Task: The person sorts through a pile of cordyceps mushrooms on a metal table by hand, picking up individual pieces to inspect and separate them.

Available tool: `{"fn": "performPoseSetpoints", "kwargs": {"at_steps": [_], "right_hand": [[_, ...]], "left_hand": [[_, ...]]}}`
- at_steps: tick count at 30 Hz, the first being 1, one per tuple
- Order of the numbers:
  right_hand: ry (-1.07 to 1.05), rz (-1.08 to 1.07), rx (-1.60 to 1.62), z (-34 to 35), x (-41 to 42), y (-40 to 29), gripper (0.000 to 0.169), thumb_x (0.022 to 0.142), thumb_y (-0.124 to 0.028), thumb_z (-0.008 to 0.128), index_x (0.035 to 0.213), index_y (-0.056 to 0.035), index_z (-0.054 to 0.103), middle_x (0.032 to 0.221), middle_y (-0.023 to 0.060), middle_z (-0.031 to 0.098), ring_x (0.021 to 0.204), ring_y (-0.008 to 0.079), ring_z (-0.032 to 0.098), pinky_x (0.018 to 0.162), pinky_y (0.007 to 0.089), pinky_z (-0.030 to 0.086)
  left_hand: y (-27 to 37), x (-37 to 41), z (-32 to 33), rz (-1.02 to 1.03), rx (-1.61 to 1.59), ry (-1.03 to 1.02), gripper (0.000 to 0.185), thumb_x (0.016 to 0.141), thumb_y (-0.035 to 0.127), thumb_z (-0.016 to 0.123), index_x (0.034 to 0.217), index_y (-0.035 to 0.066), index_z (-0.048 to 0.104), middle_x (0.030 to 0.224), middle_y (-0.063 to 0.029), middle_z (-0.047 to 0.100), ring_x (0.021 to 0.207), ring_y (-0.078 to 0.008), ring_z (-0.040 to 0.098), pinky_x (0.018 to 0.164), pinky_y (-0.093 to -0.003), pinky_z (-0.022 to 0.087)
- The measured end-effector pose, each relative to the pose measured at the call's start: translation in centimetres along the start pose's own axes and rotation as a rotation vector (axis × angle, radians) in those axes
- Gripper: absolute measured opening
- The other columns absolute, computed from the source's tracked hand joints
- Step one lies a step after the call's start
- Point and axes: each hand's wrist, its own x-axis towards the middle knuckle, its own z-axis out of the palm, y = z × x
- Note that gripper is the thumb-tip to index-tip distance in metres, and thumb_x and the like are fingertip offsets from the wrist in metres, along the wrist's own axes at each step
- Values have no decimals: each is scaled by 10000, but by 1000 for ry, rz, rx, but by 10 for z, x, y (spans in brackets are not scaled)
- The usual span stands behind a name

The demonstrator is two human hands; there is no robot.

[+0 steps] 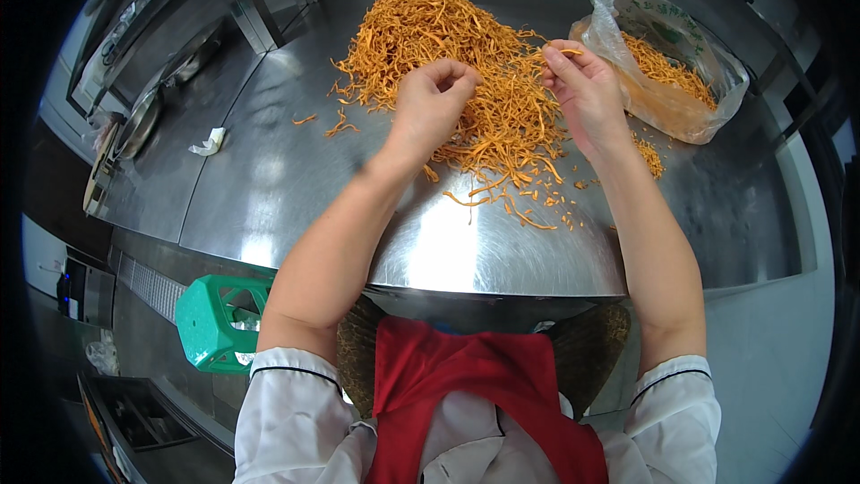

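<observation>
A large heap of thin orange strands [430,23], apparently cordyceps mushrooms, lies on a stainless steel worktop [289,168]. From it a looser spread of strands [514,128] reaches toward me. Over the heap's near side, my left hand [433,94] has thumb and forefinger brought together; whether anything is between the tips cannot be seen. My right hand [584,91] pinches an orange strand [571,51] between thumb and fingers, just right of the heap. Short broken bits [551,202] are scattered at the near edge of the spread.
An open clear plastic bag [678,121] holding more orange strands stands at the right. Beside my right forearm is a small pile of short pieces [648,158]. A crumpled white tissue [209,142] lies to the left. A green plastic stool [205,326] is on the floor.
</observation>
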Motion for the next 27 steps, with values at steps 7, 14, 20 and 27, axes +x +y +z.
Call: {"fn": "performPoseSetpoints", "kwargs": {"at_steps": [7,14,20,27], "right_hand": [[-24,0,-34,9,-6,4,93,890,-99,642,958,-36,641,803,3,606,729,73,554,678,221,464],[-20,21,-65,14,-8,6,119,886,-99,647,978,-24,639,807,9,610,739,79,561,681,221,467],[95,-44,-179,13,-6,10,117,884,-103,650,969,-24,642,821,10,620,733,69,559,665,212,464],[46,-229,-554,11,-7,14,68,871,-72,637,901,-11,643,744,-20,601,664,30,523,584,193,417]], "left_hand": [[-1,-7,11,1,-150,-218,175,891,212,655,920,39,650,806,32,612,751,-33,533,681,-192,420],[-2,-6,9,-23,-281,-188,183,894,220,651,932,42,651,776,34,598,712,-40,512,669,-188,403],[-3,-6,9,63,-169,-146,165,890,194,650,928,34,656,776,38,602,718,-36,520,656,-193,412],[1,-8,11,392,156,33,116,865,120,640,843,6,648,724,29,587,646,-35,500,586,-203,410]]}}
